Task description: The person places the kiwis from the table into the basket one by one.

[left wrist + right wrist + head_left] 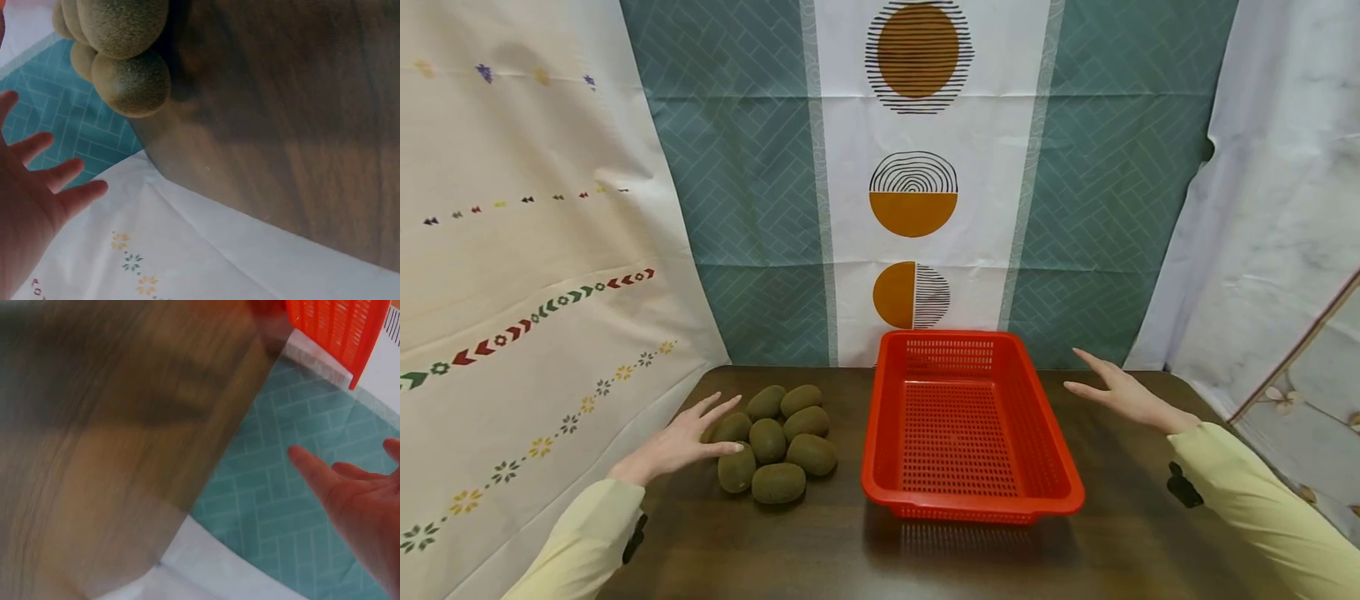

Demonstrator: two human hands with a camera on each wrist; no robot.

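Several brown fuzzy kiwis (778, 483) lie clustered on the left part of the dark wooden table. My left hand (681, 442) hovers at the left side of the cluster, fingers spread and holding nothing; it overlaps the leftmost kiwis in the head view. In the left wrist view the fingers stretch beside the kiwis (132, 84), apart from them. A red plastic basket (955, 504) with perforated walls stands right of the kiwis, its inside bare. To the right of the basket my right hand (1123, 396) is held in the air, fingers extended, with nothing in it.
The wooden table (760, 550) has its back edge against a teal and white patterned curtain (745, 183). A cream embroidered cloth (535, 250) hangs on the left, and a pale marbled cloth (1277, 208) on the right.
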